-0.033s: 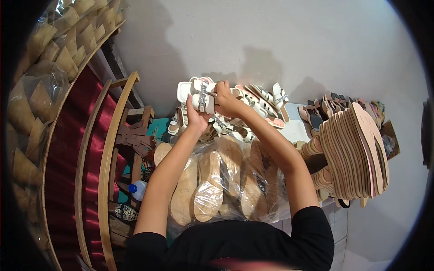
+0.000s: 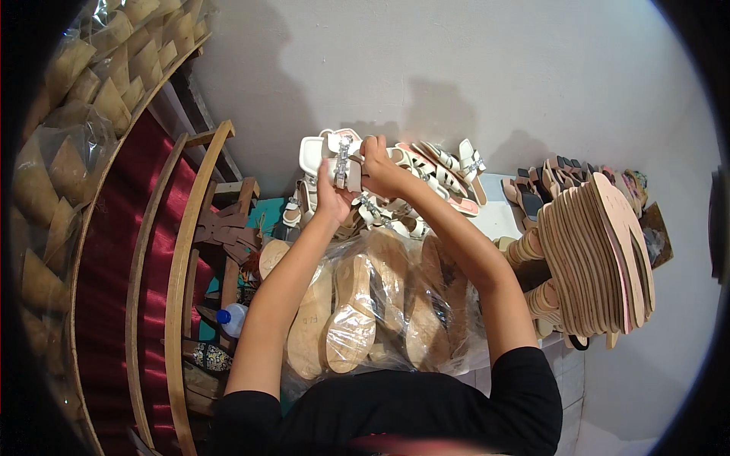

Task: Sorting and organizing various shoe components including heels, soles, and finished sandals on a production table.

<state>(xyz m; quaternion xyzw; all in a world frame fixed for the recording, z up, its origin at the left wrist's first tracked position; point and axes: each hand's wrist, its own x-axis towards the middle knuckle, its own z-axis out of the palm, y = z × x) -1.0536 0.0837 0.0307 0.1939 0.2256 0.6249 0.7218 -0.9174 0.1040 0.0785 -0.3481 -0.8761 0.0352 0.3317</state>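
A white sandal (image 2: 313, 155) with a row of shiny stones is up over the far side of the white counter (image 2: 498, 216), between the two hands. Its long way seems to run from left to right, with the square toe poking out to the left. The left hand (image 2: 332, 196) is below the sandal, and its grip is clamped on it, with the thumb up by the stones. The right hand (image 2: 382, 172) is just beside the stones, on the side away from the toe. Its fingers are bent in close, but they hide what they touch, so I can't tell if that grip is pinching anything. Both hands look about as near to the stones.

More white sandals (image 2: 470, 172) lie in a heap behind and beside the hands. Nearer the body sits a clear plastic bag (image 2: 465, 359), with wooden foot shapes (image 2: 351, 315) in it, long and light brown. A clear bottle (image 2: 236, 323) with a blue cap is at the left. A thick stack of tan soles (image 2: 585, 258) is at the right.
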